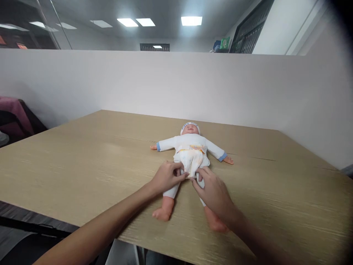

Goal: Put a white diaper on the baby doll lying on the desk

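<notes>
A baby doll in a white suit with blue cuffs lies on its back on the wooden table, head away from me. A white diaper covers its hips. My left hand is closed in a pinch on the diaper's lower left edge. My right hand pinches the lower right edge, over the doll's thigh. The doll's bare feet point toward me, one beside each wrist.
A white partition wall runs along the table's far and right sides. At the far left, a dark chair with pink cloth stands beyond the table. The table's near edge crosses under my forearms.
</notes>
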{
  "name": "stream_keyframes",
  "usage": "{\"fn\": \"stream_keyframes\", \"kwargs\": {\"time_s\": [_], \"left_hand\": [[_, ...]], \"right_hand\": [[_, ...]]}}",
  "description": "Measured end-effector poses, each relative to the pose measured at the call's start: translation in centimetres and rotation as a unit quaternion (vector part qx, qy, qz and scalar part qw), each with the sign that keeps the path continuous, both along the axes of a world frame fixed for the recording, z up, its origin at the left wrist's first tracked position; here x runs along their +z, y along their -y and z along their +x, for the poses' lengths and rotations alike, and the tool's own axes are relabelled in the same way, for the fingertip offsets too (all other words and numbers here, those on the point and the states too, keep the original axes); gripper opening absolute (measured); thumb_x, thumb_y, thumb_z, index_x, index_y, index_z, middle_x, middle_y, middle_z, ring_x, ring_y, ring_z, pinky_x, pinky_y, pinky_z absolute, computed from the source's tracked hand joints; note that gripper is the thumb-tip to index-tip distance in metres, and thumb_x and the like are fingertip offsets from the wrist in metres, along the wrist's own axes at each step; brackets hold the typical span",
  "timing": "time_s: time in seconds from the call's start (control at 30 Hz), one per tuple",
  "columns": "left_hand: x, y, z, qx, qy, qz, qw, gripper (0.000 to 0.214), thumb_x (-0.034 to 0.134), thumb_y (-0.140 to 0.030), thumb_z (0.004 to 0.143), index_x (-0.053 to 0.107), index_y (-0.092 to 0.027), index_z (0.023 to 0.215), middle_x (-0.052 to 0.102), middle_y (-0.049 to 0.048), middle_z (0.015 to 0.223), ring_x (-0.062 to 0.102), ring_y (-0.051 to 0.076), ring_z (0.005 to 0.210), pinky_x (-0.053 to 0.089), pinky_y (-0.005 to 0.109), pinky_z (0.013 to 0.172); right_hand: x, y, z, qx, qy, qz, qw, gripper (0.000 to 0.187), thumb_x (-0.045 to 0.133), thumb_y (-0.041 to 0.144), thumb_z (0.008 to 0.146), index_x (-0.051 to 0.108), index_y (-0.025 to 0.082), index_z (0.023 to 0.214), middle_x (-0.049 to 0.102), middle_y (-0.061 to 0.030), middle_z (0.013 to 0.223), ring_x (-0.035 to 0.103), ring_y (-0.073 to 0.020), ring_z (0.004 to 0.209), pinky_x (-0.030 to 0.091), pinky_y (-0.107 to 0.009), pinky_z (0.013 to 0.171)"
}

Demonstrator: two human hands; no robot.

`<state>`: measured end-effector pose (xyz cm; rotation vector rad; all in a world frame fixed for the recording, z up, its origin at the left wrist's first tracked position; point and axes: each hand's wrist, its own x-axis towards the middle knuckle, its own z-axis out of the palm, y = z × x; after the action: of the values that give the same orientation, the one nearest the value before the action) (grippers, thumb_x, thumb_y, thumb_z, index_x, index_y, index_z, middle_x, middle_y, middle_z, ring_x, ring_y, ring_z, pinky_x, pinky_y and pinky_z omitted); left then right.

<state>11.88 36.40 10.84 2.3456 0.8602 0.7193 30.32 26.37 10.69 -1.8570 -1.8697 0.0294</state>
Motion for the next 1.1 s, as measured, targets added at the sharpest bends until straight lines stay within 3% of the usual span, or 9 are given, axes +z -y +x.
{"fn": "stream_keyframes", "kwargs": {"time_s": [0.2,0.4,0.53,0.7,0.83,1.1], "left_hand": [[-0.2,0.0,-0.2,-0.003,0.048,0.024,0.999,0.02,0.066,-0.038,0.093,0.065,-0.021,0.083,0.066,0.0042,0.1,0.062,0.021,0.093,0.045,0.032,0.084],[-0.2,0.3,-0.4,0.01,0.054,0.033,0.998,0.017,0.067,-0.035,0.093,0.066,-0.022,0.083,0.065,0.0061,0.123,0.064,0.023,0.103,0.047,0.034,0.091],[0.1,0.3,-0.4,-0.018,0.058,0.034,0.998,0.014,0.066,-0.029,0.093,0.062,-0.022,0.081,0.067,0.0046,0.116,0.063,0.022,0.104,0.045,0.033,0.092],[0.3,0.0,-0.3,-0.051,0.05,0.014,0.997,0.019,0.062,-0.026,0.094,0.053,-0.021,0.078,0.062,0.0003,0.089,0.058,0.019,0.089,0.042,0.03,0.082],[0.2,-0.1,-0.3,-0.042,0.044,-0.009,0.998,0.018,0.064,-0.026,0.091,0.052,-0.021,0.078,0.056,-0.0021,0.079,0.053,0.018,0.081,0.037,0.029,0.075],[-0.3,-0.6,-0.4,-0.009,0.131,-0.169,0.977,0.029,0.072,-0.035,0.086,0.049,-0.023,0.096,0.052,-0.0054,0.083,0.046,0.014,0.074,0.037,0.026,0.069]], "right_hand": [[-0.5,0.4,0.1,0.004,-0.105,0.004,0.994,0.007,0.064,0.031,0.094,0.064,0.025,0.098,0.064,-0.0053,0.105,0.063,-0.0257,0.094,0.048,-0.038,0.08],[-1.0,1.1,-0.3,0.014,-0.112,0.017,0.993,0.017,0.065,0.027,0.093,0.063,0.026,0.109,0.064,-0.0079,0.121,0.059,-0.0307,0.108,0.048,-0.047,0.095],[-1.2,1.2,-0.2,0.013,-0.14,0.017,0.99,0.024,0.067,0.03,0.091,0.062,0.026,0.114,0.065,-0.0083,0.126,0.057,-0.0327,0.114,0.047,-0.05,0.098],[-1.1,1.2,-0.1,-0.007,-0.152,-0.018,0.988,0.023,0.067,0.032,0.089,0.061,0.025,0.11,0.066,-0.0077,0.103,0.059,-0.0314,0.103,0.049,-0.046,0.09],[-0.9,0.9,0.0,-0.015,-0.169,-0.036,0.985,0.021,0.066,0.036,0.09,0.06,0.025,0.107,0.062,-0.0064,0.099,0.059,-0.0297,0.1,0.048,-0.044,0.088],[-1.2,-0.2,0.4,-0.051,-0.277,-0.004,0.96,0.03,0.065,0.042,0.088,0.049,0.026,0.106,0.068,-0.0038,0.103,0.062,-0.0238,0.087,0.046,-0.036,0.077]]}}
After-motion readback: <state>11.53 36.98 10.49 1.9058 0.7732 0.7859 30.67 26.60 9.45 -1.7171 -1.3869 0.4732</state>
